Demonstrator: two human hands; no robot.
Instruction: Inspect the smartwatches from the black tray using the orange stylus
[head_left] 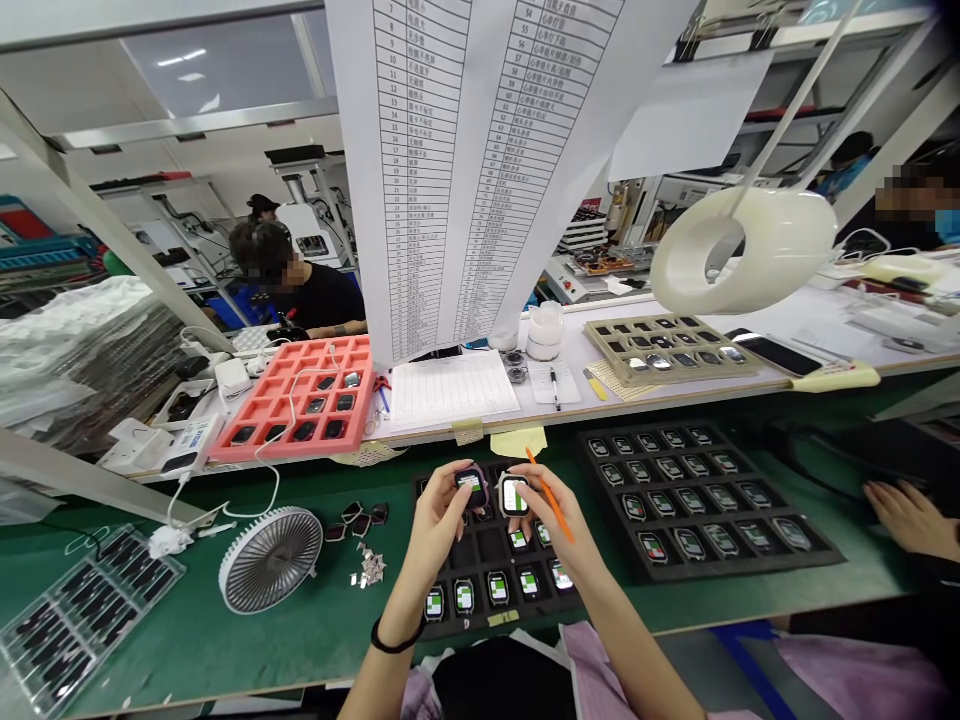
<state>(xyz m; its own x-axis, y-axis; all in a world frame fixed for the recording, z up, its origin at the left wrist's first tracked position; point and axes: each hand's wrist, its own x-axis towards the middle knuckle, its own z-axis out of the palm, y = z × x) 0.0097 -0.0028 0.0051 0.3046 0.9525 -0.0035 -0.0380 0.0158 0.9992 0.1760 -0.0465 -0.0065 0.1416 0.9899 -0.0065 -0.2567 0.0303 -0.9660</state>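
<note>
My left hand [439,520] is closed round a small smartwatch body [471,484] with a lit screen. My right hand [551,515] grips a second lit smartwatch body [514,495] and also carries an orange pen [550,495] between its fingers. Both hands hover over a black foam tray [484,545] on the green bench, where several more watch bodies with lit screens sit in pockets.
A second black tray [795,560] full of watches lies to the right, with another person's hand [911,518] beside it. A small white fan [268,558] and loose parts [360,522] lie to the left. A red tray [300,405], a beige tray [667,348] and hanging paper lists [465,170] stand behind.
</note>
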